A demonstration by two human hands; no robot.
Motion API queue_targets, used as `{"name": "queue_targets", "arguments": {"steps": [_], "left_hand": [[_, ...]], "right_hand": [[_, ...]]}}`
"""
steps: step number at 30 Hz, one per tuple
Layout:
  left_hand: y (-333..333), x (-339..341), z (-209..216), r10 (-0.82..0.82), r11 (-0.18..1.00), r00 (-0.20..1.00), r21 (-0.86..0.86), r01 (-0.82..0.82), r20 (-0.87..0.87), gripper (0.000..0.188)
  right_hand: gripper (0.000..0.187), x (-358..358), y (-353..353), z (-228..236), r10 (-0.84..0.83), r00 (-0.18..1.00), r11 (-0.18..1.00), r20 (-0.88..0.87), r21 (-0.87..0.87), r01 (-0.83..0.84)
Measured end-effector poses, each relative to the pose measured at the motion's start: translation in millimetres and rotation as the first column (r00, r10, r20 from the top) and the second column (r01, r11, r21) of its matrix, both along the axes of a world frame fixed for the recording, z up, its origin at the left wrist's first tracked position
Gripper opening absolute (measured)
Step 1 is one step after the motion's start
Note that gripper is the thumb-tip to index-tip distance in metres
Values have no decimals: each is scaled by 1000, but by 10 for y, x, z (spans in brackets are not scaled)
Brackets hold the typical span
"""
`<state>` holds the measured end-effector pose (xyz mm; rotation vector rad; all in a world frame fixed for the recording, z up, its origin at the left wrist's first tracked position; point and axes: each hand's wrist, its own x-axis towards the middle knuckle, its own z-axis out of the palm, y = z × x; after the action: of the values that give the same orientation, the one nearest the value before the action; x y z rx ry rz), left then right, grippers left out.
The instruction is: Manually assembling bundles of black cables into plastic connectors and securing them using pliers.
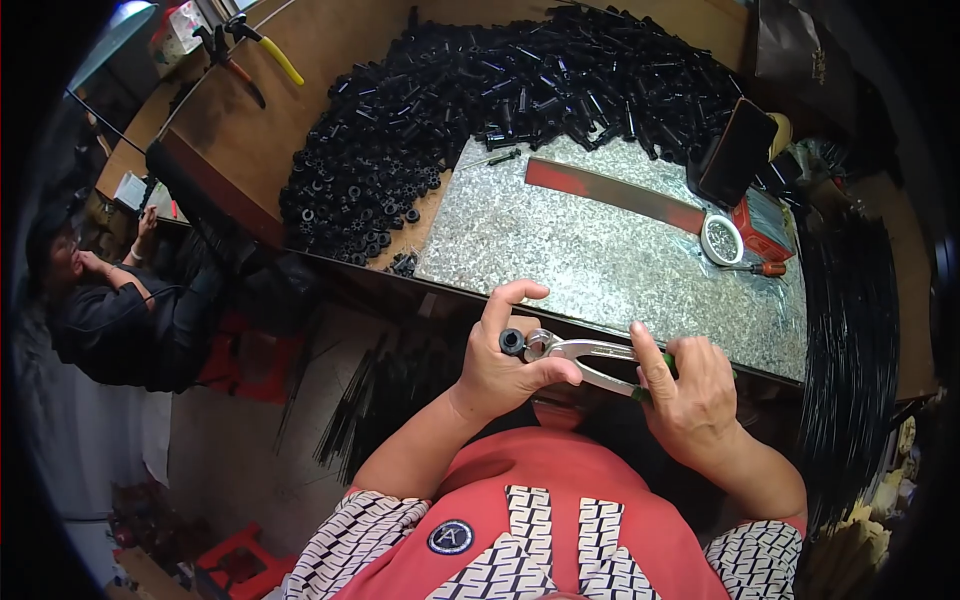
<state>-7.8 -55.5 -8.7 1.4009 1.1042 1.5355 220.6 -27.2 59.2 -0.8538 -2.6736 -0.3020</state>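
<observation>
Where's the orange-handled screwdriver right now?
In the head view, the screwdriver lies near the right edge of the grey board, just below the white cup and red box.

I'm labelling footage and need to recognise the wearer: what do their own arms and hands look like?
The left hand and right hand are ungloved, and both forearms are bare. The left sleeve and right sleeve are short, with a black-and-white geometric pattern. They belong to a red shirt bearing a round dark badge.
</observation>
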Motion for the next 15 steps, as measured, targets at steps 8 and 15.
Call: {"name": "queue_targets", "arguments": {"steps": [8,15], "left_hand": [[-6,50,-4,70,997,995,33,-68,-70,79],[-6,64,-18,101,994,990,54,-96,-96,79]], "right_hand": [[60,7,25,-1,15,1000,999,-2,31,-15],[62,21,2,45,23,999,995,30,-101,-20]]}}
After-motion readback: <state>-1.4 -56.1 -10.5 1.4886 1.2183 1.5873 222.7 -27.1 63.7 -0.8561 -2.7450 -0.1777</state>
